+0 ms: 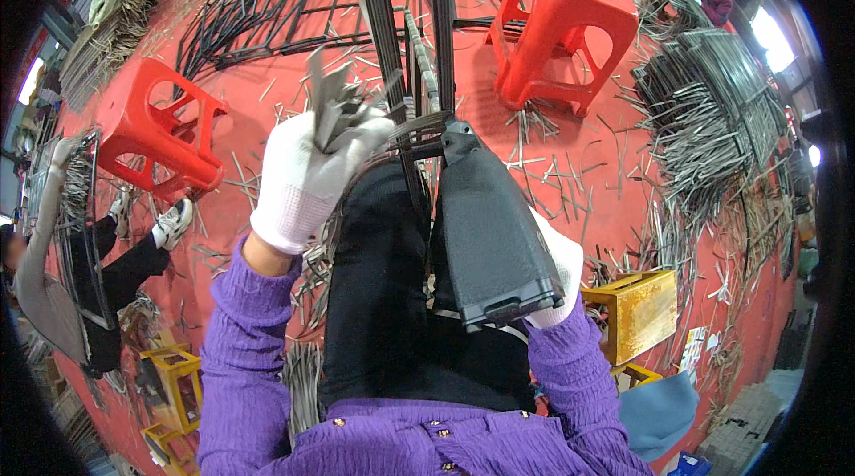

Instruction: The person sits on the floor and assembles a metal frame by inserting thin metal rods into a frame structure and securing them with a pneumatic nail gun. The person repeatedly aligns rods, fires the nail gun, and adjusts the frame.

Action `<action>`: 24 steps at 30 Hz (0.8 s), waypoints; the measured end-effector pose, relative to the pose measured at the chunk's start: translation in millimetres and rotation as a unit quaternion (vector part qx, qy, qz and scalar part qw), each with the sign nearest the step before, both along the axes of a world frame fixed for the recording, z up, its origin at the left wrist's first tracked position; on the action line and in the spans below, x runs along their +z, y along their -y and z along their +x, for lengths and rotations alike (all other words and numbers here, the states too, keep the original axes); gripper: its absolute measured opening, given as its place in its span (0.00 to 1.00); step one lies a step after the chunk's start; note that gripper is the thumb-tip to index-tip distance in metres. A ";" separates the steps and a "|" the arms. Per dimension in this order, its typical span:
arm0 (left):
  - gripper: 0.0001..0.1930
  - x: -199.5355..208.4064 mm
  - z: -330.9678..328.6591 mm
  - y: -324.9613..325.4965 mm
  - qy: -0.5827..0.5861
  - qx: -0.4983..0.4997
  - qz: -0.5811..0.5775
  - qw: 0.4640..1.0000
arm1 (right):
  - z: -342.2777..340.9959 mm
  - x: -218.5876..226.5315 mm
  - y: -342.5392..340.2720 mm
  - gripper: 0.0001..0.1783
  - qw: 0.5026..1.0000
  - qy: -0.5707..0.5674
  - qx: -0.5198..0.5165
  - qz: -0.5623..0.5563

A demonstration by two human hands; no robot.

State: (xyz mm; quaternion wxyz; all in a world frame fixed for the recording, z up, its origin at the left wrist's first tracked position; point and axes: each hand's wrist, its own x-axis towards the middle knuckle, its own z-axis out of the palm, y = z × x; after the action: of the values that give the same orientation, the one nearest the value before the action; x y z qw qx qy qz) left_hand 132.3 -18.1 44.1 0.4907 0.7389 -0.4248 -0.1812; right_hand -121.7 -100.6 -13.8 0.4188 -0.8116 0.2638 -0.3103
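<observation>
A: What do the hands have?
B: The left hand (307,175), gloved in white, curls tightly around a bunch of grey strips (333,111), their ends poking up past the fingers.
A: And the right hand (561,267)?
B: Mostly hidden behind a dark power tool (499,231). It seems to carry the tool, but I can't tell how its fingers are set.
A: Where is the work?
B: At the black frame (441,31); its bars stand between the hands and reach away beyond them. One strip crosses from the left hand toward the bars, with the tool's narrow end just beside it.
A: So which step is this?
B: I judge it's fixing a strip to the frame. Whether the tool touches it, I can't tell.
A: What does the next move call for?
B: Probably the left hand holding the strip taut, fingers clear of the tool's nose, and the right hand lining the tool up squarely.
</observation>
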 end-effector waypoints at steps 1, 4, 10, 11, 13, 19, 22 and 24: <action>0.07 1.4 -1.8 0.9 0.028 0.013 -0.062 0.998 | -0.9 -0.5 0.0 0.31 1.000 -0.008 0.002 -0.005; 0.08 7.2 -6.8 0.4 -0.050 0.020 -0.140 0.989 | -2.0 -6.0 -0.9 0.31 1.000 0.011 -0.001 0.023; 0.11 2.7 -10.1 25.8 0.160 -0.064 -0.026 0.985 | -6.6 -25.6 1.6 0.31 0.999 0.020 -0.036 -0.003; 0.11 1.1 -10.4 28.7 0.161 -0.057 -0.010 0.985 | -8.1 -28.1 2.7 0.31 0.999 0.027 -0.040 0.002; 0.11 -1.1 -11.0 30.8 0.175 -0.058 -0.011 0.983 | -11.1 -31.8 4.1 0.31 0.998 0.019 -0.050 0.016; 0.11 0.3 -9.6 34.8 0.231 -0.057 0.002 0.971 | -10.3 -34.3 6.5 0.30 0.998 0.034 -0.032 0.050; 0.11 -1.3 -10.4 36.9 0.238 -0.053 -0.002 0.970 | -6.7 -30.8 6.9 0.31 0.998 0.029 -0.032 0.047; 0.10 -4.0 -11.3 37.1 0.230 -0.052 -0.008 0.972 | -4.9 -27.6 6.1 0.31 0.998 0.034 -0.029 0.048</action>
State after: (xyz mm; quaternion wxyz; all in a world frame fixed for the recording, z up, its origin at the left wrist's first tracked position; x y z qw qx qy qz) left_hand 121.0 -55.3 40.1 0.3756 0.7340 -0.5651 -0.0287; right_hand -126.6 -106.7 -41.4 0.4571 -0.7715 0.2872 -0.3365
